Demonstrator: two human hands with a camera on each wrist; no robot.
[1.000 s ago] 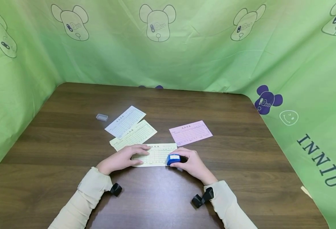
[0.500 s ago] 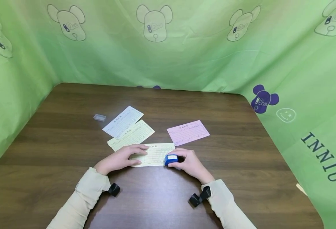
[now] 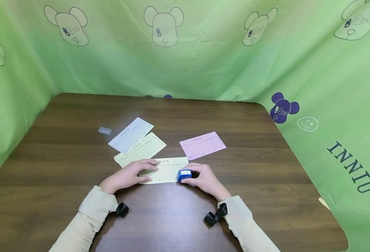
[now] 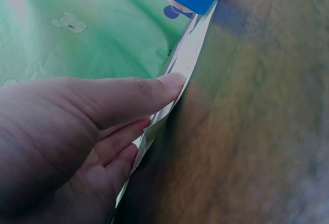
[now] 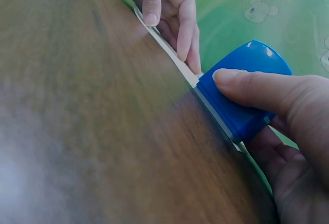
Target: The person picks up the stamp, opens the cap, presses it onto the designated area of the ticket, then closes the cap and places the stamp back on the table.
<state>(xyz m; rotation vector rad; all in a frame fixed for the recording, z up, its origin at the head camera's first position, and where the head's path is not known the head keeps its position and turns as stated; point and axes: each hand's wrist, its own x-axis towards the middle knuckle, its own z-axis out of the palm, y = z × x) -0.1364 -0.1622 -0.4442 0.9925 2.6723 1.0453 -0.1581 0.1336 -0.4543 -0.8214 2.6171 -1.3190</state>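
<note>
A printed form pad (image 3: 166,169) with a pale grid lies in front of me. My left hand (image 3: 131,175) rests on its left part, fingers and thumb spread across the paper. In the left wrist view, a lower corner of the paper (image 4: 150,131) lifts a little beside the fingers. My right hand (image 3: 204,178) pinches a blue stamp (image 5: 247,90) between thumb and fingers. The stamp stands upright on the form's right end, its base against the paper. A white label shows on its top in the head view.
A white form (image 3: 131,135) overlaps a pale yellow one (image 3: 144,148) beyond my left hand. A pink form (image 3: 203,145) lies at the right, beyond the pad. A small clear plastic cap (image 3: 104,131) sits at the upper left. Green cloth (image 3: 204,70) encloses the wooden table (image 3: 267,196).
The head view has turned slightly, so the whole scene sits further left. Both hands, the stamp and the form keep their places relative to one another.
</note>
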